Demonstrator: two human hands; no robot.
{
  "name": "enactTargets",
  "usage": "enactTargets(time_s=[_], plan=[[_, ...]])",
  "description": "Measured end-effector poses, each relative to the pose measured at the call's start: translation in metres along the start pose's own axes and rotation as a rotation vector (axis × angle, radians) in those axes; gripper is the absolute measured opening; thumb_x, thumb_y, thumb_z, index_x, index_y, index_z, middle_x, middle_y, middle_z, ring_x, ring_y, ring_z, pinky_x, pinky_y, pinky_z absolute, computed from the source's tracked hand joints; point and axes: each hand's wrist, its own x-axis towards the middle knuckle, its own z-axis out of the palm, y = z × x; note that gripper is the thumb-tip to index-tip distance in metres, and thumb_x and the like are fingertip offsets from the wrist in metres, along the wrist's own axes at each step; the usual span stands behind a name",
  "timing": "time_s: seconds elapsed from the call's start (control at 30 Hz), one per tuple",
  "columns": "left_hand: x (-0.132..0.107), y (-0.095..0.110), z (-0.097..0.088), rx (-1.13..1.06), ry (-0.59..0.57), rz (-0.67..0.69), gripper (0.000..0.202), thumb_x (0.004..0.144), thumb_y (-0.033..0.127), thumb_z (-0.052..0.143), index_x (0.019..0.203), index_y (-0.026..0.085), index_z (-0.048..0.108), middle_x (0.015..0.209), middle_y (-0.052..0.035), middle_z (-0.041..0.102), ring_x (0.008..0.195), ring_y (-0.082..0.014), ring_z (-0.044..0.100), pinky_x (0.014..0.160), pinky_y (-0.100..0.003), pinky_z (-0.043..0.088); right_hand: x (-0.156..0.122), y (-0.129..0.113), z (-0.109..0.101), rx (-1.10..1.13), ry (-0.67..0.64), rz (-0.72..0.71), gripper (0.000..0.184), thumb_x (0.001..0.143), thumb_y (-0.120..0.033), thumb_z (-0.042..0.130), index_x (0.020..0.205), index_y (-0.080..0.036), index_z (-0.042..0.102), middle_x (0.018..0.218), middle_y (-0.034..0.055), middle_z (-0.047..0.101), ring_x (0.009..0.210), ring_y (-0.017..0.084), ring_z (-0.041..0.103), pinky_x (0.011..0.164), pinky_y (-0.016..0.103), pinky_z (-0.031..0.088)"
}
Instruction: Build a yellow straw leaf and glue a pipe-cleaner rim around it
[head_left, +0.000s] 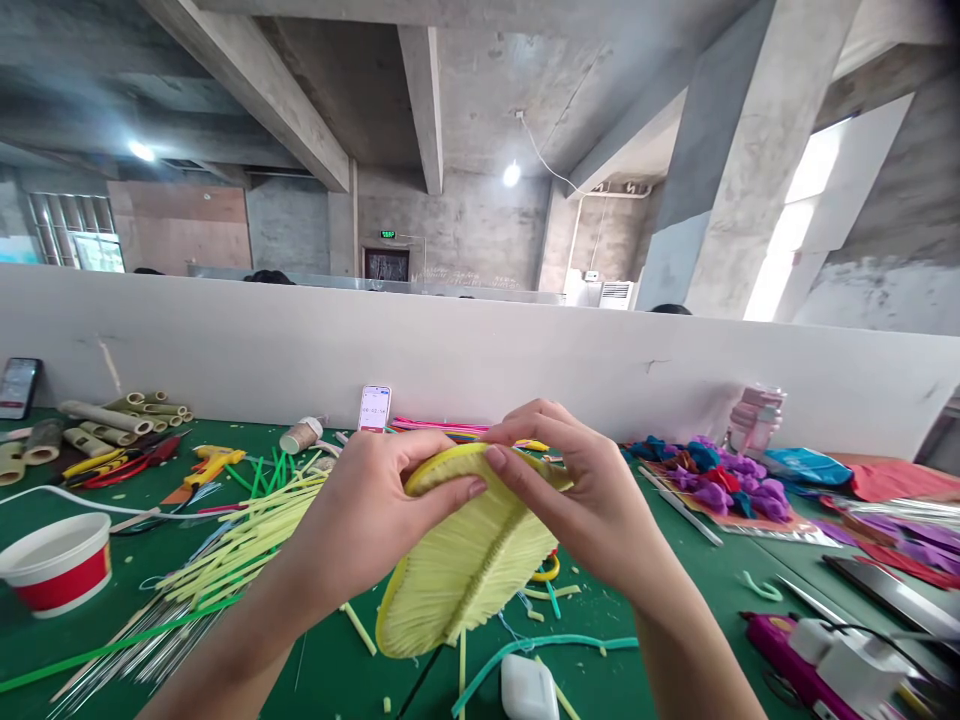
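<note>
A pale yellow leaf-shaped piece, with fine ribs, a central seam and a brighter yellow fuzzy rim, hangs tilted above the table. My left hand pinches its upper left edge between thumb and fingers. On the upper rim, close beside the left fingertips, my right hand is closed with thumb and index finger pressed together. Beyond my left forearm lies a bundle of yellow chenille stems, with bare wire ends toward me. A teal stem and a white earbud case lie below the piece.
At left are a paper cup, a yellow glue gun, pliers and bamboo tubes. A phone leans on the white partition. Purple and blue fuzzy pieces and a power strip are at right.
</note>
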Motion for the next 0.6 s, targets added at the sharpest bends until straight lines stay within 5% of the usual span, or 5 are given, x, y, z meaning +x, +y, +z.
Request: enactTargets(time_s=[0.6], plan=[[-0.0028, 0.0008, 0.0005, -0.098, -0.041, 0.037, 0.03, 0.089, 0.045, 0.06, 0.092, 0.018, 0.074, 0.073, -0.0001, 0.064, 0.063, -0.0135, 0.05, 0.051, -0.022, 0.035, -0.0015, -0.0062, -0.0019, 0.011, -0.023, -0.001, 0.011, 0.091, -0.032, 0.062, 0.088, -0.024, 0.07, 0.091, 0.0016, 0.066, 0.09, 0.017, 0.06, 0.079, 0.032, 0.046]])
